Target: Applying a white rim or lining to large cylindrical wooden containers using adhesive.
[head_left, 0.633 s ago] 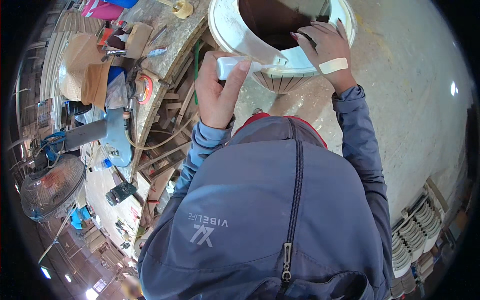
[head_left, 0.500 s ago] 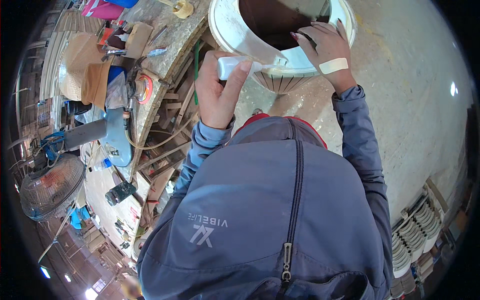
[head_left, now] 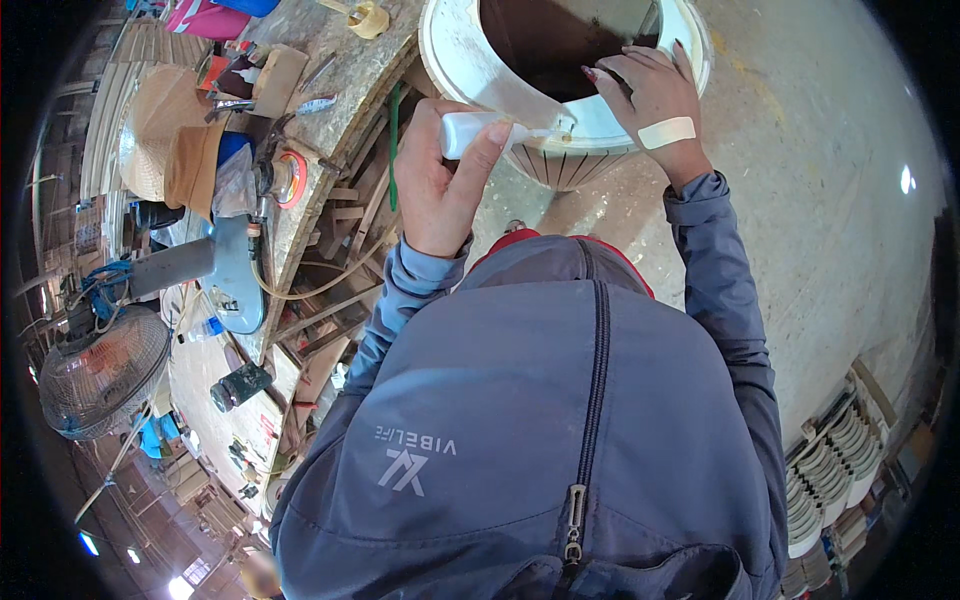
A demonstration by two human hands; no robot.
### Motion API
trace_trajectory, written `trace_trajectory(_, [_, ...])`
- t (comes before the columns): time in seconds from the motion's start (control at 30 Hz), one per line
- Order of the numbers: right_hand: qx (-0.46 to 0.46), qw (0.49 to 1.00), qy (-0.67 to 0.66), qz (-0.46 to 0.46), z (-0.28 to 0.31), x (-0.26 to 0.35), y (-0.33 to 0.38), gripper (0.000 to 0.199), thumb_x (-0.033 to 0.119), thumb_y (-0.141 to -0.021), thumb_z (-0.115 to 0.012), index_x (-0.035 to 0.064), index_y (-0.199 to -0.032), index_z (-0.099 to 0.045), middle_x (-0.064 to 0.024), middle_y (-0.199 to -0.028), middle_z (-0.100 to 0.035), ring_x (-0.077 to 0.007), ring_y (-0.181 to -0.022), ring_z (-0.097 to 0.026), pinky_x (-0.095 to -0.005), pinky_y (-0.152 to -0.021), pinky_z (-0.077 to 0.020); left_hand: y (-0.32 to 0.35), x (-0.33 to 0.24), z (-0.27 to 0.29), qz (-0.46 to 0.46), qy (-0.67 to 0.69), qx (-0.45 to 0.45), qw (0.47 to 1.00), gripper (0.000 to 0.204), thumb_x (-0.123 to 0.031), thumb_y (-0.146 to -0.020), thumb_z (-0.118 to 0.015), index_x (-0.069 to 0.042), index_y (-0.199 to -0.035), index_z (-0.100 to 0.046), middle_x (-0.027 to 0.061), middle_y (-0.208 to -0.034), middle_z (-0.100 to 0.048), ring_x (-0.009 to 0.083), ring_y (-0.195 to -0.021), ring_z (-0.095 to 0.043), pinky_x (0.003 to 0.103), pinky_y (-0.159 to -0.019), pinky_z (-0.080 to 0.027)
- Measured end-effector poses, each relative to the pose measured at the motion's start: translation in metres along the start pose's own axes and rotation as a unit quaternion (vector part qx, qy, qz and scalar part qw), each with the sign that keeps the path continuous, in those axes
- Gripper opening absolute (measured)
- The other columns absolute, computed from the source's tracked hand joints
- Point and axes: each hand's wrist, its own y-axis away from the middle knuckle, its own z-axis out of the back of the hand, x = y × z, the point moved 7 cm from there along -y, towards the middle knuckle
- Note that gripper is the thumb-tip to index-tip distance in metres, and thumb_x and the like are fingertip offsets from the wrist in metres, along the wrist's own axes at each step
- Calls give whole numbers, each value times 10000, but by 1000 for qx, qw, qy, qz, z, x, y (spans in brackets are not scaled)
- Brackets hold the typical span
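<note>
1. Floor (head_left: 800,200): extends along the drum's right side, giving the right arm room outward.
2. Bench (head_left: 365,70): lies to the left; its long edge runs just beside the drum's left rim, limiting room on that side.
3. Drum (head_left: 455,70): white, round-mouthed, in front of the person. The near outer wall, below the rim edge, carries dark lines.
4. Right hand (head_left: 655,95): fingers spread and partly bent over the drum's right rim, fingertips at the mouth's inner edge; grips no separate item.
5. Left hand (head_left: 445,180): closed around the bottle, thumb on its side.
6. Bottle (head_left: 463,135): white, at the drum's near-left edge.
7. Nozzle (head_left: 530,132): points right, toward the near rim; contact cannot be determined.
</note>
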Motion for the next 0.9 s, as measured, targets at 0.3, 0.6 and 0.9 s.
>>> trace_trajectory(0.3, [-3, 1000, -2, 2, 0, 0, 0, 312, 421, -941, -586, 174, -1025, -757, -65, -1045, -735, -238, -1143, -625, -512, -1155, -272, 1, -2, 5, 15, 3, -4, 1000, 337, -295, -935, -718, 4, -1012, -583, 49, -787, -639, 95, -710, -558, 248, -644, -453])
trace_trajectory(0.6, [-7, 1000, -9, 3, 1, 1, -1, 305, 421, -930, -609, 172, -1022, -760, -92, -1036, -736, -253, -1120, -630, -514, -1145, -280, 3, 3, 3, 22, 0, 4, 1000, 308, -248, -924, -734, 5, -1006, -578, 60, -826, -635, 97, -731, -559, 256, -651, -456])
trace_trajectory(0.9, [-14, 1000, -10, 6, 3, 2, -1, 310, 426, -934, -603, 167, -1008, -757, -74, -1026, -737, -250, -1123, -630, -523, -1141, -281, 1, -5, -2, 15, 11, 7, 1000, 311, -242, -915, -742, 15, -990, -583, 75, -829, -628, 123, -724, -570, 262, -649, -455])
